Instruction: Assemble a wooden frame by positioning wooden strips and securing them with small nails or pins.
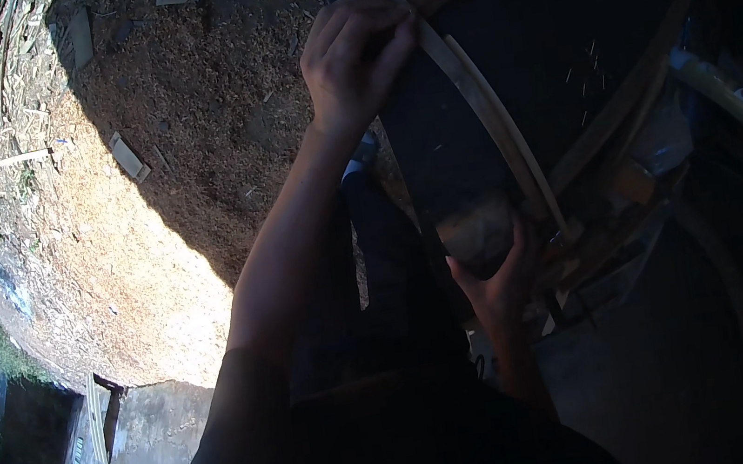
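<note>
My left hand [354, 61] is closed on the upper end of a long, thin wooden strip [473, 78], with fingertips and thumb at its tip. A second strip lies close along its right side. Both run down across a dark board [543, 40] toward my right hand [497, 291]. That hand is beside the strips' lower end, thumb and forefinger spread wide apart; shadow hides its other fingers. Just beyond its thumb lies a pale, rounded thing [476, 229] whose kind I cannot make out.
More wooden pieces [628, 109] lie across the board's right and top edges. A pale cylindrical thing [719, 88] is at the far right. Wood shavings and scraps cover the ground [140, 253] at left, partly in bright sun. Concrete paving [158, 429] is at lower left.
</note>
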Motion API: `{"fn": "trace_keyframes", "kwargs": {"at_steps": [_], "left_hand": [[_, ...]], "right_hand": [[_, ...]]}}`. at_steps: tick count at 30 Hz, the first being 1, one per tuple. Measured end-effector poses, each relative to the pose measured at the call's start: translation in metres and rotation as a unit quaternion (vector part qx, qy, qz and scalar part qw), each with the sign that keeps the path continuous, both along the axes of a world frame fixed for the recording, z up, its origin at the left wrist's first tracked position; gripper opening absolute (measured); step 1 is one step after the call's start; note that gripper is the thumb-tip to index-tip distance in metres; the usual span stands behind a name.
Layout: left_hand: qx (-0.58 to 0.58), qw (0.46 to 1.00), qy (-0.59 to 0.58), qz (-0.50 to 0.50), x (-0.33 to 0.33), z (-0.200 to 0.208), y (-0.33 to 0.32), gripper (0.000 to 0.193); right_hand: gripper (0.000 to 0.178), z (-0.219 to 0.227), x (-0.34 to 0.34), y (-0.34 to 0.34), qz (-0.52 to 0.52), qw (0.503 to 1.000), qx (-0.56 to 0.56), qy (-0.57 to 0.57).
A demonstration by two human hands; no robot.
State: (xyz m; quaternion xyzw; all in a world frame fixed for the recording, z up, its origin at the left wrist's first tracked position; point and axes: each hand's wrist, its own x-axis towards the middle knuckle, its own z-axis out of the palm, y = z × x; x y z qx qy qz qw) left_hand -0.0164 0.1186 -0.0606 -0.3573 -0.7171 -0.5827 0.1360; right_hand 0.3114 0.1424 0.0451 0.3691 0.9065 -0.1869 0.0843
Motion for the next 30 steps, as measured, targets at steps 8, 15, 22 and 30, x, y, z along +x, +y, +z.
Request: {"fn": "trace_keyframes", "kwargs": {"at_steps": [8,15,22,30], "left_hand": [[0.014,1.000,-0.013,0.007,0.003,-0.001,0.001,0.012],[0.022,0.999,-0.030,0.021,0.004,-0.004,0.004,0.014],[0.024,0.999,-0.030,0.026,0.004,-0.006,0.002,0.018],[0.048,0.998,-0.033,0.024,0.003,-0.006,0.009,0.017]], "right_hand": [[0.103,0.027,-0.038,0.014,-0.080,0.903,-0.316,0.279],[0.090,0.044,-0.177,0.075,0.154,0.949,0.063,0.269],[0.098,0.018,-0.216,0.102,0.242,0.928,0.176,0.223],[0.103,-0.003,-0.205,0.119,-0.178,0.818,-0.408,0.365]]}}
